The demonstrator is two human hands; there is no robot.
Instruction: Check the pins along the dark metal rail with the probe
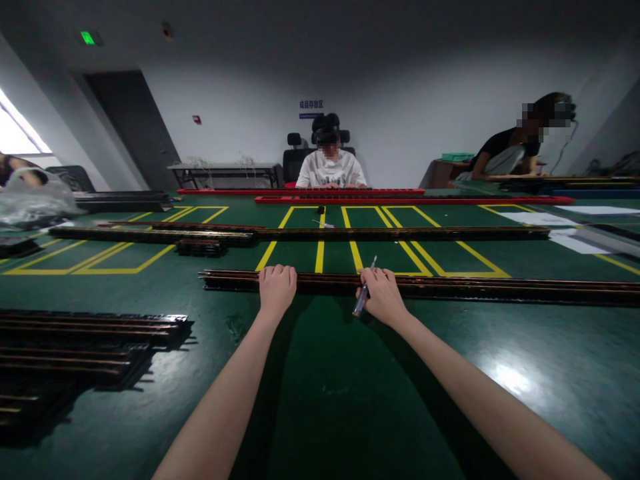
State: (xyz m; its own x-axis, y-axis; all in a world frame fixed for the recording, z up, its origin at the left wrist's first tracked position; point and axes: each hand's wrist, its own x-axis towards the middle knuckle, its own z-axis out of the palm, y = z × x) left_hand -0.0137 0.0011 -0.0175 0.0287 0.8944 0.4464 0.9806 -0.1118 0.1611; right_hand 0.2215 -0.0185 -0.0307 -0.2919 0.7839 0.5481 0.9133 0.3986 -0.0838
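Observation:
A long dark rail with copper-coloured strips (475,289) lies across the green table in front of me. Near its left end, my left hand (278,287) is closed over the rail, fingers on its far side. Farther right, my right hand (383,292) is closed around a slim screwdriver with a clear handle (361,301), its tip pointing up and away. That hand also rests against the rail. The undersides of both hands are hidden.
Stacked dark rails (90,327) lie at the near left. Another long rail (400,233) crosses the table farther back, with red rails (410,199) beyond. Yellow tape marks the green table (320,400). One person sits opposite, another leans at the back right.

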